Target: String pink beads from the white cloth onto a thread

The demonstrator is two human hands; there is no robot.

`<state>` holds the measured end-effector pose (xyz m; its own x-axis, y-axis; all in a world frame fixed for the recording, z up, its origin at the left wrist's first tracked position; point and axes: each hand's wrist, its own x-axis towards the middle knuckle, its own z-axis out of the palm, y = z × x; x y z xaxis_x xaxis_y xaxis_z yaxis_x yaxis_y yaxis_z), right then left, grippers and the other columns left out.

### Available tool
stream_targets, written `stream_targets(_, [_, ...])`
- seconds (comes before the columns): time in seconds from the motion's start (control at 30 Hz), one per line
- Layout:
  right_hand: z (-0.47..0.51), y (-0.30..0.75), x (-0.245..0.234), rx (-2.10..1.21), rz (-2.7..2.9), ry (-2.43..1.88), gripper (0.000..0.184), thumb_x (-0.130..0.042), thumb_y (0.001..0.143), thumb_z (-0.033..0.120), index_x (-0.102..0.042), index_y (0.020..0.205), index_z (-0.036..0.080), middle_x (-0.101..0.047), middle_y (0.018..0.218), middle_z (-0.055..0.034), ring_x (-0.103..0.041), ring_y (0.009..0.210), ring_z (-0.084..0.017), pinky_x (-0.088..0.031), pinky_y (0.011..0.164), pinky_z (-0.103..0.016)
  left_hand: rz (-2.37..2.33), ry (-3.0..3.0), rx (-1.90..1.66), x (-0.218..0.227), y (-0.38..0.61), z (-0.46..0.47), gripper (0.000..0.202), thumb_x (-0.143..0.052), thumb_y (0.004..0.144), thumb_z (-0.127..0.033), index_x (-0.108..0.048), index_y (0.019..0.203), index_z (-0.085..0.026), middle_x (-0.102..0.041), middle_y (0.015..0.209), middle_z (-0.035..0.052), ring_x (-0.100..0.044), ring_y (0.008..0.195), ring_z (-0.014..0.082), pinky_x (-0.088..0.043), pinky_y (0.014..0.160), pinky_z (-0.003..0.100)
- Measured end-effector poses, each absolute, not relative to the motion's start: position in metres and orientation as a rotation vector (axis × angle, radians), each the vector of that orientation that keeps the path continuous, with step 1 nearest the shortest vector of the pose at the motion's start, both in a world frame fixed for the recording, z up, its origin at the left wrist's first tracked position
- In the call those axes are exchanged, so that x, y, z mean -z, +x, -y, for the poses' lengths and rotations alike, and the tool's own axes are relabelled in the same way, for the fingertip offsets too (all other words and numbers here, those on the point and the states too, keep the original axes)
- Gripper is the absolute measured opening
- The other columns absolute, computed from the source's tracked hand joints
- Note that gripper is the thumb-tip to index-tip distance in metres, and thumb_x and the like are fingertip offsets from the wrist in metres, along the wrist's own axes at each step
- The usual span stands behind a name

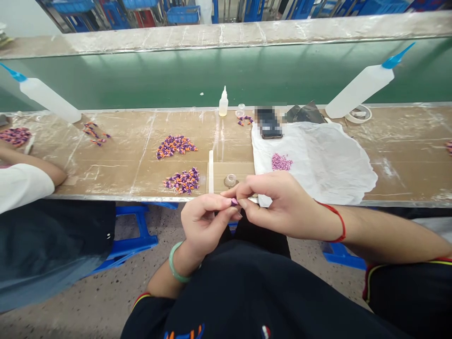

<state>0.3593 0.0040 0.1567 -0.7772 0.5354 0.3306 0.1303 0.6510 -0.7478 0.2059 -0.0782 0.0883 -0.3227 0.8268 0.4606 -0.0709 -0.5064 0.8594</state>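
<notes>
My left hand (206,226), with a pale green bangle at the wrist, and my right hand (282,202), with a red string bracelet, meet just off the bench edge. Both pinch a tiny purple piece (234,202) between their fingertips; most of it is hidden by my fingers. Beyond my hands lie two heaps of small purple-and-orange pieces (176,146) on the cardboard-topped bench (141,181). A small glass jar (230,181) stands just ahead of my left hand, and a white cloth (318,160) with pink-purple beads (281,162) spreads ahead of my right hand.
A small glue bottle (223,102), two large squeeze bottles with blue nozzles (360,89), and a pixelated phone (269,123) stand along the bench's far side. A white strip (211,172) stands near my hands. A co-worker's arm (31,169) reaches the bench at left.
</notes>
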Motion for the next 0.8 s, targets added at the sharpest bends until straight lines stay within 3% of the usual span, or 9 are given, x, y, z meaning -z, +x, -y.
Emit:
stream_targets(0.2, [-0.002,0.363,-0.156,-0.852,2.399,-0.495,0.014,-0.053,0.092,0.017,-0.061,0.083,0.024,-0.078,0.092,-0.0019,-0.073,0.076,-0.016,-0.055,0.067,-0.025,-1.151,1.398,-1.828,-0.086,0.201,0.079,0.008,-0.076,0.087,-0.027,-0.073,0.089,-0.02,-0.079,0.079,0.0017,-0.074,0.063,0.0139,-0.061,0.06,0.023])
stream_targets(0.33, [0.003,0.367,-0.156,-0.569,2.361,-0.386,0.016,-0.057,0.093,0.014,-0.065,0.098,0.026,-0.077,0.108,-0.0045,-0.074,0.101,-0.02,-0.06,0.085,-0.03,-1.174,1.696,-1.9,-0.092,0.195,0.079,0.017,-0.075,0.086,-0.013,-0.071,0.1,-0.023,-0.08,0.088,0.001,-0.076,0.078,0.0141,-0.062,0.072,0.024])
stream_targets(0.43, [0.004,0.369,-0.156,-0.348,2.32,-0.303,0.02,-0.057,0.092,0.01,-0.065,0.1,0.026,-0.073,0.117,-0.0065,-0.07,0.106,-0.021,-0.061,0.087,-0.033,-1.115,1.895,-1.948,-0.1,0.191,0.076,0.021,-0.07,0.087,-0.005,-0.068,0.1,-0.022,-0.079,0.094,0.0015,-0.074,0.079,0.0118,-0.06,0.07,0.022])
stream_targets(0.63, [0.001,0.367,-0.159,-0.067,2.275,-0.233,0.016,-0.064,0.089,0.009,-0.063,0.09,0.024,-0.069,0.083,-0.0011,-0.063,0.076,-0.017,-0.059,0.072,-0.033,-1.171,2.018,-1.953,-0.107,0.192,0.075,0.013,-0.07,0.088,-0.008,-0.066,0.092,-0.02,-0.076,0.089,0.0017,-0.071,0.074,0.0107,-0.059,0.067,0.023])
stream_targets(0.8, [0.0,0.366,-0.159,-0.06,2.306,-0.224,0.014,-0.061,0.092,0.01,-0.061,0.087,0.024,-0.068,0.079,-0.0008,-0.06,0.069,-0.015,-0.056,0.064,-0.031,-1.202,2.007,-1.906,-0.112,0.195,0.076,0.01,-0.072,0.087,-0.011,-0.066,0.09,-0.019,-0.073,0.083,0.0005,-0.068,0.069,0.0092,-0.058,0.063,0.02])
